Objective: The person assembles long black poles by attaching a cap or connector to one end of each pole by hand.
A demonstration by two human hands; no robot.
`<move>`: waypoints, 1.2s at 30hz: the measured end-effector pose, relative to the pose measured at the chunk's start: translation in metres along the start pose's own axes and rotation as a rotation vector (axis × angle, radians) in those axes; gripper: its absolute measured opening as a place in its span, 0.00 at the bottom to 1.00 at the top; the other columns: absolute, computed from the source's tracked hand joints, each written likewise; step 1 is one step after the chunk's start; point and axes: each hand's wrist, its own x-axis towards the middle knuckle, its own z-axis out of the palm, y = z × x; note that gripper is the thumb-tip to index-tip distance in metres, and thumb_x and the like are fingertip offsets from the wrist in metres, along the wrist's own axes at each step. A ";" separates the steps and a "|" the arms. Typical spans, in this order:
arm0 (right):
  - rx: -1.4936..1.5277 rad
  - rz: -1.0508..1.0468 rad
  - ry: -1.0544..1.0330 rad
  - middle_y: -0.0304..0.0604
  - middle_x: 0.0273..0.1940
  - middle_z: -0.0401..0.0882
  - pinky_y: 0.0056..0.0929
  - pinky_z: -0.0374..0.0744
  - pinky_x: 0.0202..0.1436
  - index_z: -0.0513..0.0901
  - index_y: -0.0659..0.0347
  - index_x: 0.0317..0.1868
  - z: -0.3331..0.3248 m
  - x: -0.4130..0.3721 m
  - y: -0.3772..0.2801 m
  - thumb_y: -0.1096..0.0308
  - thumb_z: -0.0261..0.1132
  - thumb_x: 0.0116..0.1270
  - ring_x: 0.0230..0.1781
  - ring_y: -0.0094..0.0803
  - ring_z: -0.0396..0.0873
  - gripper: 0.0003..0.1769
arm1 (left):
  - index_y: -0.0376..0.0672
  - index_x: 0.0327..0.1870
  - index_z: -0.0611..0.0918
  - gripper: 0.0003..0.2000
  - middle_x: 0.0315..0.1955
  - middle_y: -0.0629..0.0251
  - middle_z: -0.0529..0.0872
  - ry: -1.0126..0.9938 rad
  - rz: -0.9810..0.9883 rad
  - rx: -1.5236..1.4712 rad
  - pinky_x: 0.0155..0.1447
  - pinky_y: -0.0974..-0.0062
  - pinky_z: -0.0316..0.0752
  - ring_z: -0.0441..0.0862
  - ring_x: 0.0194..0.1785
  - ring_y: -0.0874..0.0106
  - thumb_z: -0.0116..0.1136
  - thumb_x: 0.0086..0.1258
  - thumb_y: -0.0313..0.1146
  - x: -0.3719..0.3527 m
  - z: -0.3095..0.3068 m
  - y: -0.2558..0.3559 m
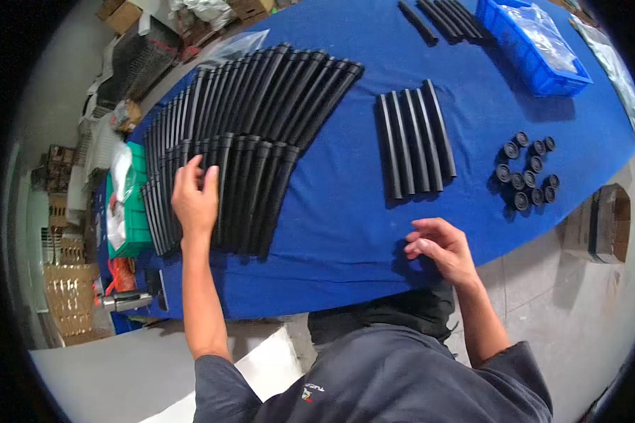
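Observation:
My left hand (196,201) is over the lower row of capped black tubes (259,190), its thumb and fingers apart around the upper end of one tube. Behind that row, a longer fan of black capped tubes (261,92) partly lies under it. My right hand (444,252) hovers near the table's front edge, fingers loosely bent and apart, with nothing seen in them. Just beyond it lie several black tubes without caps (418,141), side by side. To the right, several small round black caps (529,180) are spread in a loose cluster.
A blue cloth (331,240) covers the table. At the far right stands a blue crate (543,60) with clear plastic bags, beside more black tubes (448,20). A green bin (135,204) and a metal cylinder (128,302) are at the left edge. A cardboard box (600,224) sits below right.

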 end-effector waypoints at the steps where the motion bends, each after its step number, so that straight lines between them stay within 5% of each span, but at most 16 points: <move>1: 0.003 0.005 0.002 0.51 0.51 0.85 0.37 0.87 0.53 0.77 0.69 0.64 0.000 0.000 0.001 0.75 0.65 0.76 0.49 0.36 0.87 0.19 | 0.39 0.55 0.85 0.14 0.35 0.59 0.83 -0.029 0.046 -0.127 0.42 0.66 0.79 0.84 0.37 0.62 0.66 0.71 0.32 -0.004 0.010 0.029; 2: -0.003 0.000 -0.002 0.50 0.51 0.86 0.37 0.87 0.53 0.77 0.69 0.64 0.000 0.000 0.001 0.75 0.65 0.76 0.49 0.36 0.87 0.19 | 0.38 0.55 0.85 0.13 0.37 0.61 0.85 -0.092 0.072 -0.198 0.41 0.72 0.80 0.83 0.35 0.72 0.64 0.73 0.29 -0.010 0.020 0.056; 6: -0.031 0.000 -0.001 0.50 0.51 0.86 0.36 0.87 0.53 0.77 0.69 0.64 -0.002 0.000 0.002 0.74 0.65 0.76 0.48 0.35 0.87 0.19 | 0.37 0.60 0.83 0.18 0.56 0.52 0.87 -0.224 0.418 -0.424 0.67 0.59 0.77 0.84 0.60 0.54 0.55 0.69 0.21 -0.032 0.086 0.144; 9: 0.000 -0.008 0.001 0.50 0.51 0.86 0.36 0.87 0.54 0.77 0.68 0.64 0.000 -0.001 0.002 0.74 0.65 0.76 0.48 0.35 0.87 0.19 | 0.41 0.75 0.72 0.35 0.72 0.50 0.75 -0.334 0.565 -0.458 0.78 0.57 0.68 0.72 0.74 0.50 0.52 0.60 0.16 -0.036 0.132 0.180; 11: 0.000 -0.011 -0.005 0.50 0.50 0.86 0.35 0.87 0.54 0.77 0.68 0.64 -0.002 0.000 0.002 0.73 0.66 0.76 0.48 0.35 0.87 0.19 | 0.42 0.75 0.71 0.35 0.73 0.50 0.73 -0.330 0.657 -0.433 0.77 0.54 0.68 0.71 0.75 0.48 0.51 0.61 0.17 -0.034 0.150 0.189; 13: 0.006 -0.013 -0.009 0.50 0.50 0.86 0.35 0.87 0.54 0.77 0.68 0.64 -0.001 0.000 0.002 0.72 0.66 0.76 0.48 0.35 0.87 0.19 | 0.43 0.76 0.70 0.36 0.70 0.48 0.76 -0.348 0.605 -0.385 0.76 0.53 0.70 0.72 0.73 0.47 0.50 0.62 0.17 -0.032 0.150 0.194; 15: 0.006 -0.006 -0.006 0.49 0.51 0.86 0.35 0.87 0.53 0.77 0.68 0.64 0.001 -0.001 0.000 0.72 0.66 0.76 0.48 0.35 0.87 0.19 | 0.40 0.69 0.77 0.27 0.55 0.49 0.87 -0.164 0.525 -0.498 0.66 0.59 0.78 0.84 0.60 0.53 0.53 0.65 0.20 -0.028 0.158 0.184; 17: -0.006 0.000 -0.010 0.49 0.51 0.86 0.35 0.86 0.54 0.77 0.68 0.64 0.001 0.000 0.000 0.71 0.66 0.77 0.48 0.34 0.87 0.20 | 0.41 0.68 0.78 0.24 0.40 0.53 0.89 -0.173 0.297 -0.506 0.52 0.60 0.82 0.89 0.47 0.56 0.62 0.71 0.33 -0.026 0.150 0.177; 20: -0.020 0.013 -0.024 0.49 0.52 0.85 0.34 0.86 0.54 0.77 0.68 0.65 0.001 0.000 -0.005 0.70 0.65 0.77 0.48 0.34 0.87 0.20 | 0.45 0.68 0.78 0.34 0.31 0.56 0.88 -0.425 0.076 -0.349 0.40 0.58 0.82 0.88 0.34 0.55 0.73 0.63 0.51 -0.014 0.136 0.179; 26: -0.003 -0.022 -0.011 0.46 0.47 0.87 0.32 0.86 0.49 0.81 0.68 0.60 0.001 -0.002 0.000 0.69 0.67 0.77 0.45 0.31 0.87 0.16 | 0.53 0.64 0.84 0.23 0.39 0.53 0.88 -0.412 0.123 -0.317 0.48 0.53 0.82 0.88 0.42 0.50 0.65 0.67 0.42 -0.029 0.144 0.179; 29: -0.354 -0.063 0.099 0.43 0.42 0.87 0.29 0.84 0.45 0.85 0.66 0.54 0.001 -0.012 -0.009 0.70 0.70 0.74 0.42 0.27 0.86 0.12 | 0.50 0.61 0.86 0.20 0.37 0.53 0.88 -0.371 0.143 -0.308 0.44 0.54 0.82 0.87 0.38 0.50 0.65 0.67 0.38 -0.058 0.128 0.173; 31: -0.971 -0.520 0.311 0.44 0.36 0.85 0.32 0.82 0.42 0.86 0.63 0.48 -0.007 -0.011 -0.041 0.72 0.75 0.65 0.38 0.35 0.85 0.12 | 0.48 0.60 0.86 0.20 0.35 0.53 0.88 -0.381 0.127 -0.314 0.41 0.56 0.81 0.87 0.36 0.51 0.66 0.66 0.36 -0.086 0.108 0.167; 33: -1.428 -0.680 0.577 0.52 0.53 0.81 0.45 0.77 0.59 0.85 0.60 0.47 -0.018 -0.008 -0.079 0.69 0.76 0.60 0.55 0.51 0.79 0.15 | 0.46 0.60 0.86 0.20 0.34 0.53 0.87 -0.382 0.102 -0.350 0.38 0.58 0.80 0.86 0.33 0.54 0.67 0.65 0.33 -0.108 0.089 0.161; 36: -1.847 -0.540 0.815 0.57 0.64 0.72 0.54 0.65 0.72 0.85 0.59 0.53 -0.052 0.003 -0.106 0.61 0.79 0.57 0.69 0.56 0.67 0.24 | 0.45 0.60 0.87 0.21 0.30 0.57 0.84 -0.283 0.163 -0.377 0.36 0.60 0.77 0.82 0.29 0.57 0.68 0.63 0.32 -0.124 0.090 0.151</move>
